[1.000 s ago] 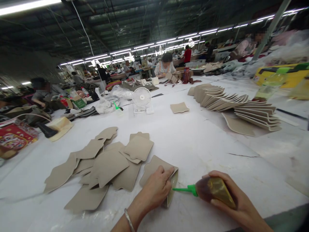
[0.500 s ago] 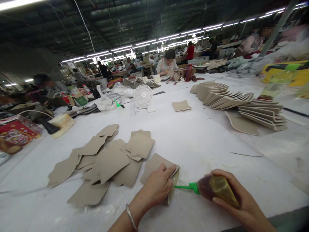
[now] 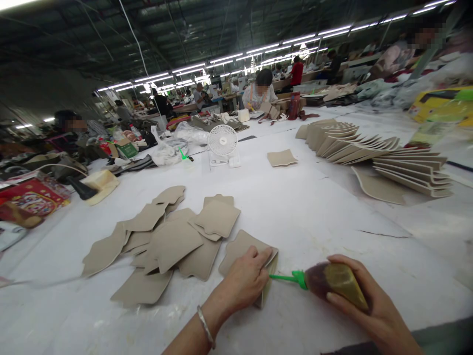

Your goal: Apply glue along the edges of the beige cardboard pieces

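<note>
We have the left hand (image 3: 246, 278) pressing a beige piece (image 3: 240, 245) on the white table (image 3: 314, 212), index extended, others curled — thumb hidden, can't tell if it pinches. Right hand (image 3: 365, 303) clasps the amber bottle (image 3: 336, 285) between thumb and fingers, green nozzle (image 3: 286, 278) at the piece's right edge. We'd guess liquid application; next calls for steady pressure, controlled squeeze.
</note>
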A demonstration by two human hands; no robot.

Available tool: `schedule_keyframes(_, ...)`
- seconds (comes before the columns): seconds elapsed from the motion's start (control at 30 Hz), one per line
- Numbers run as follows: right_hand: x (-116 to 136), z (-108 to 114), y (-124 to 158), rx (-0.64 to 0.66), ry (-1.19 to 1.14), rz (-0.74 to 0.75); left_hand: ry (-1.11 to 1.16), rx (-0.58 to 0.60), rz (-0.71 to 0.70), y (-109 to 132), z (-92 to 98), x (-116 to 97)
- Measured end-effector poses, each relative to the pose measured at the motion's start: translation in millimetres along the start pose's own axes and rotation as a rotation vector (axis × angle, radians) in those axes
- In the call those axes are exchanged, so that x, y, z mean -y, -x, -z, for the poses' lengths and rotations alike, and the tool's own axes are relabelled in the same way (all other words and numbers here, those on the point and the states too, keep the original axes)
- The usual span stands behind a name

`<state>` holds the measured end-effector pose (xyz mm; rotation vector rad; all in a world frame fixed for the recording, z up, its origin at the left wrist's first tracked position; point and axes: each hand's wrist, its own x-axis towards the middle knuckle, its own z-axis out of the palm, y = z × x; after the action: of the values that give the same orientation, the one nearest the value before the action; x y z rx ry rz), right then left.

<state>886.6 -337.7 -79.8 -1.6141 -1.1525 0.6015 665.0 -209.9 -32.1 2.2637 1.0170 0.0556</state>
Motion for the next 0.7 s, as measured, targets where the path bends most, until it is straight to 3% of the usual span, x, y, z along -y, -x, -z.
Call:
schedule_keyframes(0.2, 3, -4, 5, 0.065, -0.058, 0.010, 0.014, -0.003, -0.007, 0, -1.5, 1)
schedule_keyframes(0.43, 2, -6, 10, 0.033, -0.115, -0.067, 0.063, -0.012, 0.004, -1, -1.7, 0)
schedule_keyframes(0.57, -19, 1, 8, 0.121, -0.411, -0.257, 0.132, -0.042, 0.026, 1, 0.7, 1)
schedule_keyframes(0.7, -55, 18, -2, -0.074, -0.886, -0.508, 0.101, -0.309, 0.205, 5, 8.1, 9)
